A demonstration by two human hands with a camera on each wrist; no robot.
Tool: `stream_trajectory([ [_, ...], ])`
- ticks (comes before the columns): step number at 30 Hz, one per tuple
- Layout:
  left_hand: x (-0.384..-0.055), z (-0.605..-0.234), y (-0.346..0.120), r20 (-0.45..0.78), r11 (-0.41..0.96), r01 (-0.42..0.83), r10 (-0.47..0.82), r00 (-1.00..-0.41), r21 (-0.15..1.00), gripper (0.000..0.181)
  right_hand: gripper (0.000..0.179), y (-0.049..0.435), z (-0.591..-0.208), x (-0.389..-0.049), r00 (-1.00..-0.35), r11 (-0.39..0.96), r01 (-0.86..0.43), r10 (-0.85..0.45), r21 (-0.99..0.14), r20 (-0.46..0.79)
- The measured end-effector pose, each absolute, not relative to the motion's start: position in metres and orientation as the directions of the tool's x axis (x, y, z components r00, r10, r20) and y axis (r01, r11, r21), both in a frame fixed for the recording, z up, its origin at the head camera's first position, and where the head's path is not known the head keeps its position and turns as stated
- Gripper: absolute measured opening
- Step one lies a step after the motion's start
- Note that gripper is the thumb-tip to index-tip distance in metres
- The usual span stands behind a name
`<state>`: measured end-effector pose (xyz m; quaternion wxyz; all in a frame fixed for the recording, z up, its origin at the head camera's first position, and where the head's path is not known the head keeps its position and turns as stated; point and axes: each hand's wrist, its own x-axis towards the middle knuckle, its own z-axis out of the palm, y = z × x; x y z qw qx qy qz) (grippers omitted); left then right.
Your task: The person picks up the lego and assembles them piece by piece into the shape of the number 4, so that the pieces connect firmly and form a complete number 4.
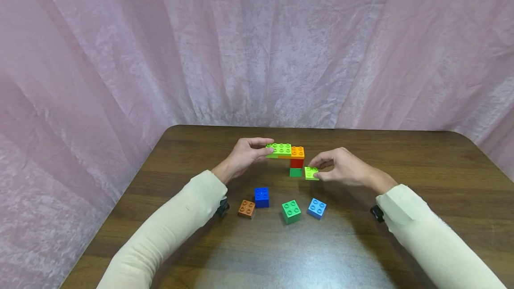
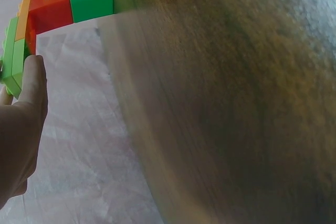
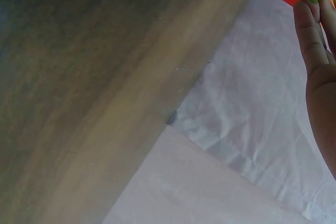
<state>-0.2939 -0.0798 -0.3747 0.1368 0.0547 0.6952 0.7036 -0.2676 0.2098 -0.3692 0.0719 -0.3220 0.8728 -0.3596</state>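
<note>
Near the table's middle stands a small structure of toy building bricks: a green brick [image 1: 296, 172] at the bottom, a red brick [image 1: 296, 163] on it, and an orange brick [image 1: 297, 150] above, reaching left. A long lime green brick [image 1: 283, 149] sits on top of that reach. My left hand [image 1: 246, 155] grips its left end between thumb and fingers; the left wrist view shows another light green brick [image 2: 18, 61] directly under it. To the right of the structure, my right hand [image 1: 345, 167] pinches a small lime green brick [image 1: 310, 173] between thumb and fingers, close beside the lower green brick.
Loose bricks lie on the brown wooden table [image 1: 249, 262] nearer to me: a brown one [image 1: 246, 208], a dark blue one [image 1: 262, 198], a green one [image 1: 291, 212] and a light blue one [image 1: 317, 208]. A pink curtain [image 1: 257, 48] hangs behind the table's far edge.
</note>
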Motion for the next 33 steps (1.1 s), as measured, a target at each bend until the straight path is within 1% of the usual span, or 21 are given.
stream_trajectory([
  [5,-0.295,-0.376,-0.08,-0.114,0.001,-0.119,0.272,-0.955,0.993,0.037,0.022,0.21,-0.363,-0.27,-0.783,0.549,-0.53,-0.61,-0.646,0.124],
  [12,-0.294,-0.375,-0.081,-0.114,0.012,-0.115,0.274,-0.955,0.993,0.037,0.022,0.208,-0.356,-0.274,-0.776,0.526,-0.536,-0.614,-0.66,0.14],
  [19,-0.294,-0.374,-0.081,-0.112,0.021,-0.11,0.28,-0.953,0.994,0.037,0.021,0.208,-0.35,-0.275,-0.775,0.55,-0.572,-0.606,-0.608,0.181],
  [24,-0.294,-0.374,-0.081,-0.111,0.029,-0.108,0.28,-0.954,0.994,0.037,0.022,0.207,-0.347,-0.276,-0.773,0.553,-0.587,-0.599,-0.592,0.208],
  [33,-0.293,-0.374,-0.081,-0.117,0.02,-0.115,0.275,-0.954,0.993,0.037,0.022,0.203,-0.34,-0.28,-0.779,0.555,-0.579,-0.593,-0.597,0.205],
])
